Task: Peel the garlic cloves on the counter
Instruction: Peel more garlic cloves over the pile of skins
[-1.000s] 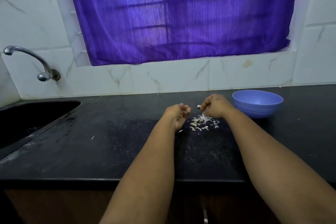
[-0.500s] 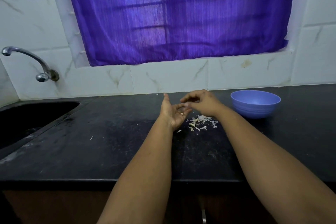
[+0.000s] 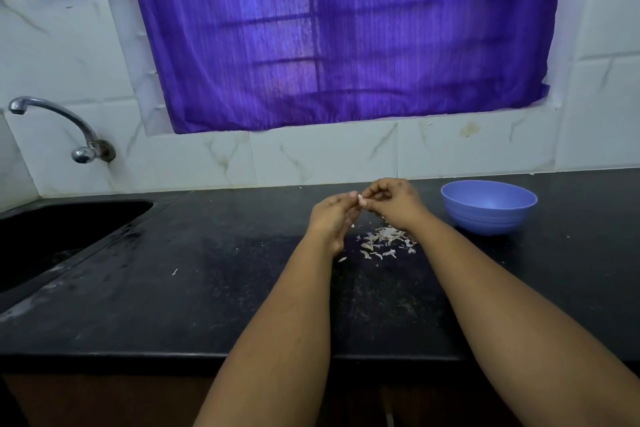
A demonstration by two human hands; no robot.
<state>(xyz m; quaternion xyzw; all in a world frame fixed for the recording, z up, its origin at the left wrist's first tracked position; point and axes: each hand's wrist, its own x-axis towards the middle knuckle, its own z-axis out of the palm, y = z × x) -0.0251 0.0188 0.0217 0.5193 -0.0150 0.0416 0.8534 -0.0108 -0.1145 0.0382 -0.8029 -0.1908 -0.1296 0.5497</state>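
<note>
- The left hand [image 3: 330,215] and the right hand [image 3: 391,199] are raised together above the black desk [image 3: 207,288], fingertips meeting.
- A small pale garlic clove [image 3: 360,199] sits between them; the right hand's curled fingers pinch it, and the left hand's fingertips touch it from the other side.
- How tightly the left hand grips the clove cannot be told, though its fingers are bent around it.
- A scatter of pale garlic skins [image 3: 384,241] lies on the desk just below and to the right of the hands.
- One stray flake [image 3: 174,272] lies well apart to the left.
- A blue bowl [image 3: 488,206] stands on the desk to the right of the right hand, near the wall.
- A dark sink [image 3: 52,236] is set into the desk at the far left, with a metal tap [image 3: 69,125] on the tiled wall above it.
- A purple curtain [image 3: 339,35] hangs over the window behind.
</note>
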